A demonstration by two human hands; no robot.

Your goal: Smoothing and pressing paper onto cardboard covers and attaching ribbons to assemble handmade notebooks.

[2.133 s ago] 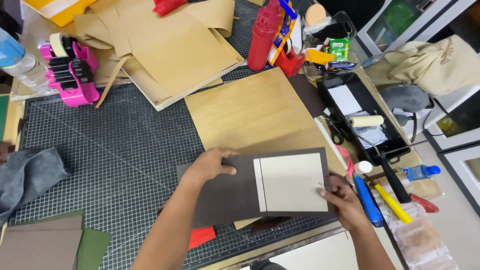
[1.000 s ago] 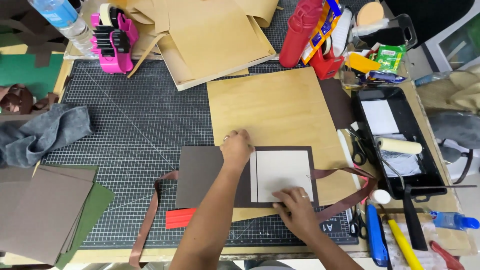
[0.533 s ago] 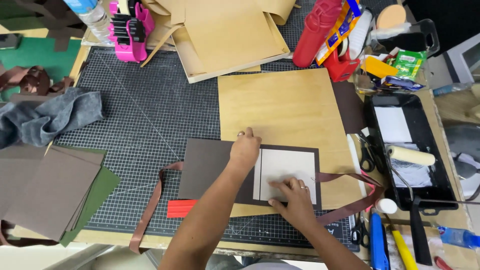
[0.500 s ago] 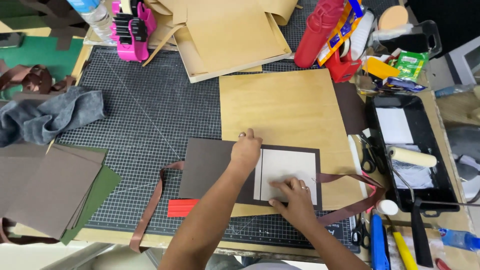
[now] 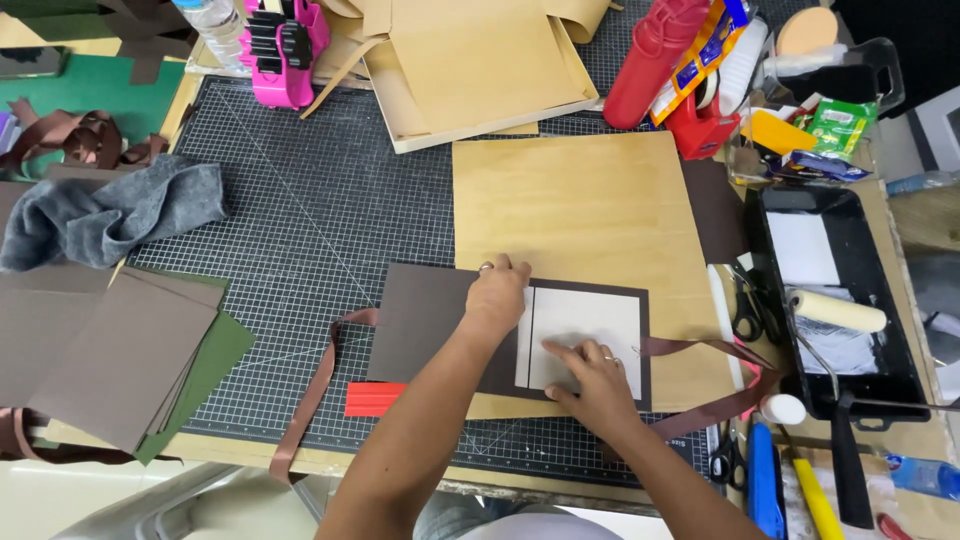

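One brown cover sheet (image 5: 425,322) lies flat on the gridded cutting mat (image 5: 300,230), its right part overlapping the lower edge of one tan board (image 5: 585,215). One white card (image 5: 580,335) sits on the right half of the brown sheet, with a brown margin showing around it and one thin dark line running down near its left side.

Left hand (image 5: 497,297): palm down on the brown sheet at the left edge of the white card, fingers together and curled, pressing flat. It grips nothing.

Right hand (image 5: 598,375): resting on the lower part of the white card, fingers slightly apart, index finger extended and touching the card surface. It grips nothing.

One brown ribbon (image 5: 312,395) runs out from under the left side of the sheet and curves down past the mat edge; a second ribbon end (image 5: 720,380) runs out on the right. One red strip (image 5: 375,398) lies just below the sheet.

To the left: one stack of brown and green sheets (image 5: 130,365) and one grey cloth (image 5: 110,215). To the right: one black tray (image 5: 835,290) holding one paint roller (image 5: 838,312). One pair of scissors (image 5: 745,305) lies between board and tray. At the top: one pink tape dispenser (image 5: 280,50) and one red bottle (image 5: 655,60).
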